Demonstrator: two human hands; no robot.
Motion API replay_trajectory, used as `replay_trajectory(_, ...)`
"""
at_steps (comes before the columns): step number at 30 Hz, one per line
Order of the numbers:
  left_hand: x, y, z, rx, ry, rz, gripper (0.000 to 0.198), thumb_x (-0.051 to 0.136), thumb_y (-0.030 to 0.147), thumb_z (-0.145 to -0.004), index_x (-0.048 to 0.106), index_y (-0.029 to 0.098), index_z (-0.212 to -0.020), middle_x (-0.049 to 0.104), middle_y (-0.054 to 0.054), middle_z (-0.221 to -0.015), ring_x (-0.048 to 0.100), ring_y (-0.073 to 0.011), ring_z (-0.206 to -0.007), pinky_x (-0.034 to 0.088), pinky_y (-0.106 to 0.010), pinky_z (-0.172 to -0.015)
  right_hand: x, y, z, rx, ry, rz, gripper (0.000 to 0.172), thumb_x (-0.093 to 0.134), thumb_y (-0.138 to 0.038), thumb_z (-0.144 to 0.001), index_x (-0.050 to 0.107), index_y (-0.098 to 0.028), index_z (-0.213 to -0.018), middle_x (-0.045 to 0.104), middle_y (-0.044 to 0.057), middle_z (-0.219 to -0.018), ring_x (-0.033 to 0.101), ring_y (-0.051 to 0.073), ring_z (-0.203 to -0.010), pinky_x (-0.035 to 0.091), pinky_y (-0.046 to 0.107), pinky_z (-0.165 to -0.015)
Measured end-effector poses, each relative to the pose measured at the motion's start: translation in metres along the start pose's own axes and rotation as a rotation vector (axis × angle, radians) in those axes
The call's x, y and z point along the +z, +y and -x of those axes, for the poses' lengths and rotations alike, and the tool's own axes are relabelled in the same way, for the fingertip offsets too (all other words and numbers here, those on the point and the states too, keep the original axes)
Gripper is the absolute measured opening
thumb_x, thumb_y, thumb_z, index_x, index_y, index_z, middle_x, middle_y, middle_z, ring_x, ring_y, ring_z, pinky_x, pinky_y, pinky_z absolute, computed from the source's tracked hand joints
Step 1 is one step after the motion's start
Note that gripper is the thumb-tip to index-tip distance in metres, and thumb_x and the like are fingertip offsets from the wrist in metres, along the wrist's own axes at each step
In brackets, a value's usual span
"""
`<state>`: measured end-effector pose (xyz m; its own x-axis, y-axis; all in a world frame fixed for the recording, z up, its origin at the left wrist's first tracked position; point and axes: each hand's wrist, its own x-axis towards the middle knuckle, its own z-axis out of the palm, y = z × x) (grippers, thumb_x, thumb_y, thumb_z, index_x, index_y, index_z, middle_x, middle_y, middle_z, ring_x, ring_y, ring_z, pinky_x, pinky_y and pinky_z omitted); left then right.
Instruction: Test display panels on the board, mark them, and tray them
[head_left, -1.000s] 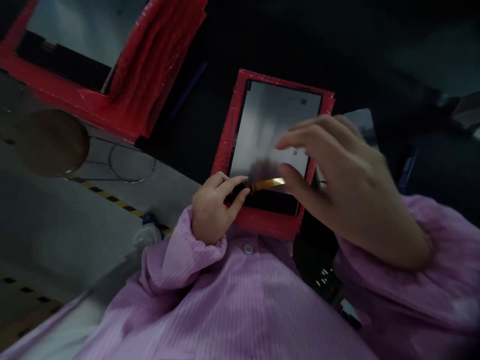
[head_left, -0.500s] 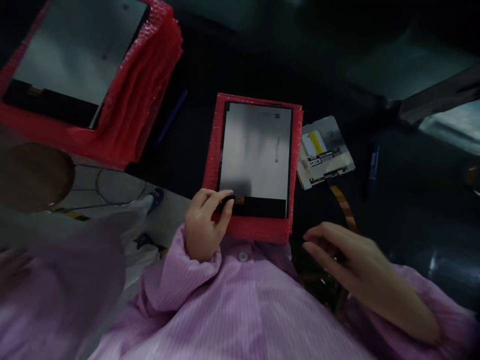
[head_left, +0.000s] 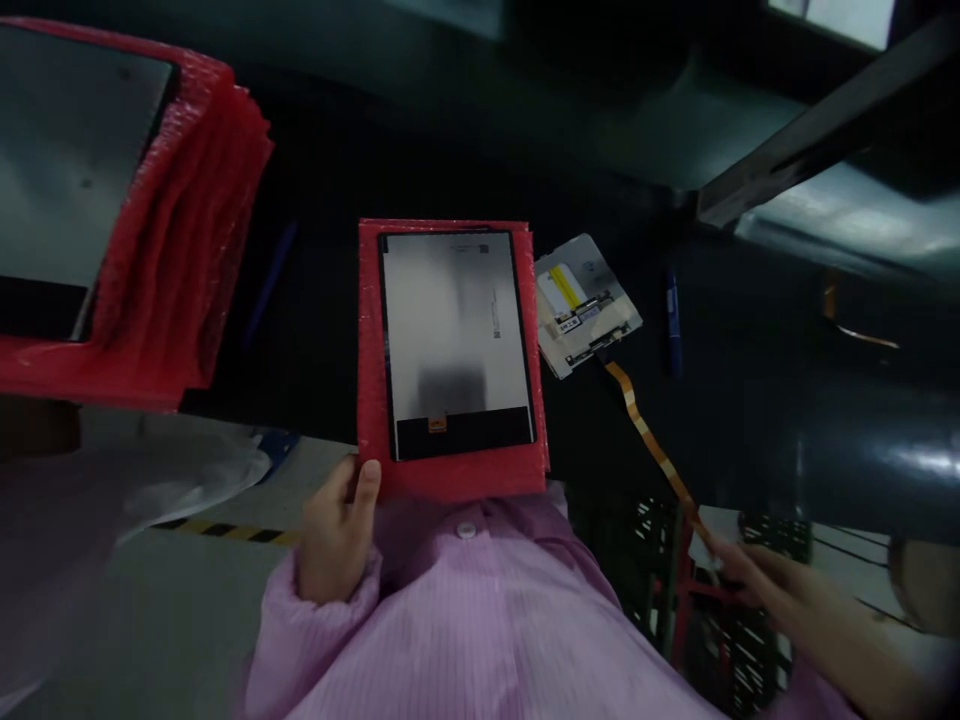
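Room: dim workshop, a dark table (head_left: pixel 420 140) under a low beam, grey floor with a yellow-black stripe at 7 o'clock.
Left hand (head_left: pixel 335 530): at 6 o'clock, its grip closed on the lower left corner of the red bubble-wrap sleeve (head_left: pixel 370 330), thumb on top.
Display panel (head_left: pixel 455 340): lies flat on that sleeve at the centre, grey face up, a black band and a small orange tab along its near edge.
Right hand (head_left: pixel 780 590): at 4 o'clock, blurred, fingertips pinching the near end of the orange ribbon cable (head_left: pixel 651 440); how tightly, I cannot tell.
Circuit board (head_left: pixel 586 303): just beside the sleeve at 2 o'clock, yellow label up, the cable running from it.
Blue pen (head_left: pixel 673 320): near the board, toward 3 o'clock.
Red stack (head_left: pixel 180 240): at 9 o'clock, more sleeves piled up, a panel on top.
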<state>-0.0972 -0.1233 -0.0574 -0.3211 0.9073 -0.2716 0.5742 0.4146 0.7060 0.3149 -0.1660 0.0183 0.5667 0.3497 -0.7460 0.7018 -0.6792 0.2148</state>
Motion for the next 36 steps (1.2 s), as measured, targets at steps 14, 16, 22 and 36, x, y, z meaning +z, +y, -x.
replay_trajectory(14,0.008,-0.007,-0.009,-0.307,-0.253,0.541,0.071,0.066,0.070,-0.061,0.058,0.004,-0.088,0.062,-0.008,-0.080,0.056,-0.0121,-0.067,0.047,-0.021,-0.064,0.026,-0.036,0.004,-0.415,-0.401,-0.362,0.077,0.050,-0.073,-0.057,0.054,-0.004,-0.091,0.056,0.002,-0.091,0.052,-0.014,-0.070,0.043,-0.007,-0.063)
replay_trajectory(16,0.008,-0.004,-0.008,-0.299,-0.241,0.566,0.074,0.066,0.071,-0.059,0.058,0.004,-0.087,0.062,-0.009,-0.079,0.056,-0.0123,-0.066,0.047,-0.021,-0.064,0.021,-0.055,0.012,-0.536,-0.519,-0.471,0.079,0.051,-0.076,-0.054,0.043,-0.001,-0.078,0.049,0.000,-0.072,0.045,-0.011,-0.056,0.040,0.003,-0.055)
replay_trajectory(22,0.013,0.006,-0.004,-0.173,-0.263,0.641,0.072,0.061,0.071,-0.065,0.059,0.002,-0.086,0.059,-0.010,-0.078,0.053,-0.0134,-0.071,0.043,-0.022,-0.062,-0.003,-0.167,0.049,-0.777,-0.576,-0.808,0.069,0.051,-0.066,-0.057,0.025,-0.006,-0.081,0.026,-0.004,-0.055,0.031,-0.010,-0.046,0.027,0.007,-0.044)
replay_trajectory(36,0.007,0.017,0.009,0.230,0.444,0.093,0.046,0.054,0.055,-0.084,0.059,0.011,-0.093,0.056,-0.007,-0.087,0.051,-0.0169,-0.083,0.038,-0.031,-0.076,-0.018,-0.284,0.055,-0.981,-0.313,-0.767,0.074,0.057,-0.064,-0.045,0.041,-0.017,-0.099,0.044,-0.003,-0.066,0.041,-0.006,-0.049,0.033,0.010,-0.044)
